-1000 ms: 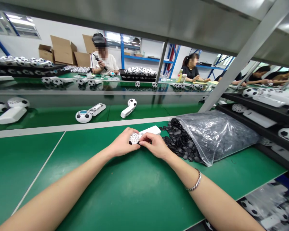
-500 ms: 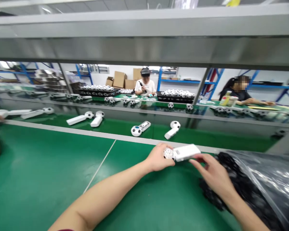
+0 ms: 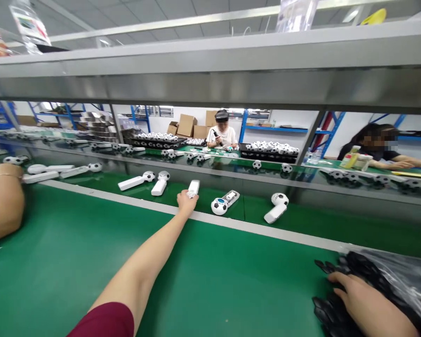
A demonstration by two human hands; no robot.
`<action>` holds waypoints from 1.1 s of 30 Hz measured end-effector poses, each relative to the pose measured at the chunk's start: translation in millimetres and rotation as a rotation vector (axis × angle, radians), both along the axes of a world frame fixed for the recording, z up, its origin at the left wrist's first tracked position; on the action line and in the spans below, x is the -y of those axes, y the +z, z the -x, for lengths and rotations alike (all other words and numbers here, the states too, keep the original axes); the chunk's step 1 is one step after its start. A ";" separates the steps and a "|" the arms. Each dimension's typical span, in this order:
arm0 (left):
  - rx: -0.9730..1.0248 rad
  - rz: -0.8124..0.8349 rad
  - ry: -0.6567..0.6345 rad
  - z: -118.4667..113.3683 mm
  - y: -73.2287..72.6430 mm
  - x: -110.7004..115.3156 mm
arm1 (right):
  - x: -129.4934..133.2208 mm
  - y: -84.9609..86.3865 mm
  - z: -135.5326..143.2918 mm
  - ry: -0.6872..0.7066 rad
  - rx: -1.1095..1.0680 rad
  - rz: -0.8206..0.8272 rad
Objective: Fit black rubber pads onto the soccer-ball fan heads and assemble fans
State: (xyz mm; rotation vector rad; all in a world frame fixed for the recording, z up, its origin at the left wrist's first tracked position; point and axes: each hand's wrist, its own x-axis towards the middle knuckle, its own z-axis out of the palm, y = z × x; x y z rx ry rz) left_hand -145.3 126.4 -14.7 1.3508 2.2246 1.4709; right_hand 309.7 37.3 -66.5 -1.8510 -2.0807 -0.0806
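Observation:
My left hand point(image 3: 187, 203) is stretched out to the strip beyond the table's front ledge, its fingers closed on the ball end of a white football-headed handheld device point(image 3: 194, 187). The device's plain white handle points away from me, and my fingers cover most of the ball. On the right, my right hand point(image 3: 366, 299) reaches onto a pile of black plastic parts point(image 3: 331, 311) beside a clear plastic bag point(image 3: 403, 276). Its thumb and forefinger are apart, touching the pile; the other fingers are hidden.
Similar football-headed devices lie along the green strip point(image 3: 252, 227), among them one with its handle open point(image 3: 228, 202) and another at right point(image 3: 277, 208). A grey shelf beam point(image 3: 210, 86) crosses above. A co-worker's arm point(image 3: 7, 201) is at left; two people sit opposite.
My left hand has carried the white device left and away from me to the strip. My right hand has let go of its handle end and moved right, down to the black parts.

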 end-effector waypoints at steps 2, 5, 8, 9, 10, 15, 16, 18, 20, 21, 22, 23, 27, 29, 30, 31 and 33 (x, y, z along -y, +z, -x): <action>-0.079 -0.033 -0.038 -12.8 -3.8 2.6 | 8.2 15.0 9.0 0.013 0.071 0.117; -0.207 -0.078 -0.240 -43.1 -7.6 2.4 | 18.1 34.2 22.6 -0.046 0.135 0.164; -0.265 -0.044 -0.481 -72.1 -15.1 -4.7 | 24.3 45.6 33.8 -0.091 0.143 0.168; -0.266 -0.025 -0.532 -79.2 -17.9 -7.8 | 25.7 47.9 36.7 -0.095 0.146 0.168; -0.262 -0.010 -0.563 -84.7 -20.1 -10.9 | 26.9 49.7 39.3 -0.092 0.151 0.167; -0.193 -0.047 -0.565 -95.8 -4.1 -10.4 | 30.1 54.3 47.1 -0.094 0.147 0.114; -0.163 -0.099 -0.539 -96.7 6.2 -4.8 | 30.3 54.9 48.3 -0.092 0.126 0.096; -0.137 -0.221 -0.526 -99.1 32.6 12.3 | 30.6 56.0 51.1 -0.073 0.083 0.069; -0.166 -0.274 -0.520 -103.6 61.3 35.1 | 30.7 56.6 54.4 -0.048 0.051 0.065; -0.232 -0.260 -0.509 -107.1 74.0 47.5 | 30.7 56.6 56.1 -0.035 0.038 0.070; -0.277 -0.225 -0.509 -111.5 84.2 59.7 | 30.5 56.4 57.6 -0.021 0.025 0.079; -0.313 -0.169 -0.547 -116.8 91.1 71.2 | 30.3 55.9 58.9 -0.005 0.011 0.089; -0.401 0.109 -0.810 -146.1 81.8 104.1 | 28.7 51.2 60.7 0.082 -0.072 0.109; -0.421 0.253 -0.937 -161.6 62.6 110.6 | 27.6 48.3 59.8 0.124 -0.117 0.111; -0.424 0.312 -0.974 -168.4 52.5 111.6 | 27.2 47.1 59.2 0.143 -0.137 0.109; -0.429 0.361 -0.997 -174.0 43.3 111.3 | 26.9 46.4 58.7 0.161 -0.154 0.105; -0.437 0.426 -1.017 -181.2 29.2 108.3 | 26.7 46.4 58.2 0.191 -0.180 0.089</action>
